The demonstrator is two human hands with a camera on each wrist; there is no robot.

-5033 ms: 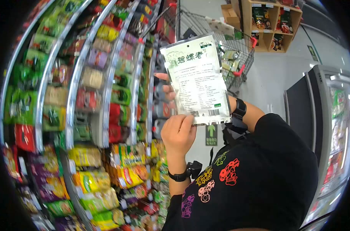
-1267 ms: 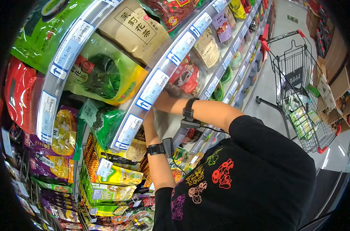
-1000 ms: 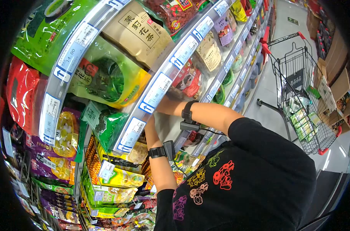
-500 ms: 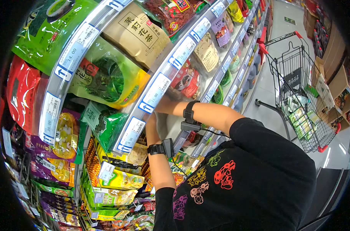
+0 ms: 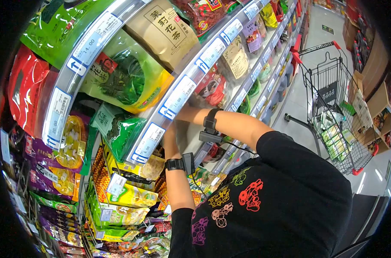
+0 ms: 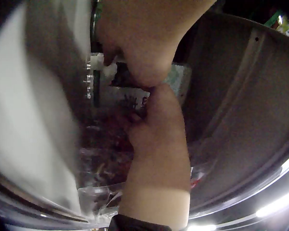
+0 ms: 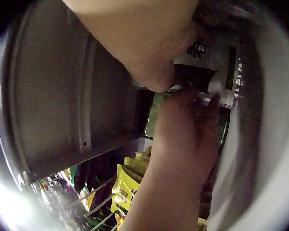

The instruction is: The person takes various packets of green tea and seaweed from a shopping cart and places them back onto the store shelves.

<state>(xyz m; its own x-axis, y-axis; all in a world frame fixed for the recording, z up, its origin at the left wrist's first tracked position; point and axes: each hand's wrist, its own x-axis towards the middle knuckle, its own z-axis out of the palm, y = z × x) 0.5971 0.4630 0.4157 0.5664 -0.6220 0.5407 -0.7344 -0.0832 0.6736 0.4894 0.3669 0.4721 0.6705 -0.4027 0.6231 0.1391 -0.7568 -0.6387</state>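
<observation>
Both my hands reach into a gap under a priced shelf edge, mostly hidden in the head view. A white tea pack (image 6: 127,97) with dark lettering and a dark panel lies between them. In the left wrist view my left hand (image 6: 142,50) comes from above, fingers at one pack edge. The right wrist view shows its thumb and fingers (image 7: 215,103) pinching a pale corner. My right hand (image 6: 156,125) comes from below in the left wrist view, wrist overlapping the left, fingers curled at the pack's other side over clear bags of reddish contents (image 6: 108,159).
Next to the left wrist stands a green tea bag (image 5: 120,133); a yellow-green bag (image 5: 126,77) and a tan pouch (image 5: 165,32) sit above. Shelf rails with price tags (image 5: 178,96) run just over my hands. Yellow packs (image 5: 135,195) hang below. A shopping cart (image 5: 333,103) stands right.
Five seconds ago both hands held a white tea pack up before the cart; since then they have moved into the shelf. Over the last second they barely moved; the head view shifted slightly.
</observation>
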